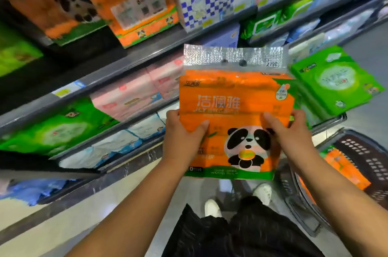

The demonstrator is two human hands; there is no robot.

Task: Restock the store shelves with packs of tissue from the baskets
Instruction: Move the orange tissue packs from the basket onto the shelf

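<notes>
Both hands, left hand (182,130) and right hand (294,130), grip the orange panda tissue pack (235,113) by its sides; carrying step, next it needs a free place among the orange packs on the upper shelf (147,50).

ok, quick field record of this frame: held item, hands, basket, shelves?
held item: orange panda tissue pack, front toward camera
left hand: grips pack's left edge, thumb on front
right hand: grips pack's right edge, thumb on front
basket: dark, perforated, lower right, spare orange packs inside
shelves: stocked panda packs on upper tier
</notes>
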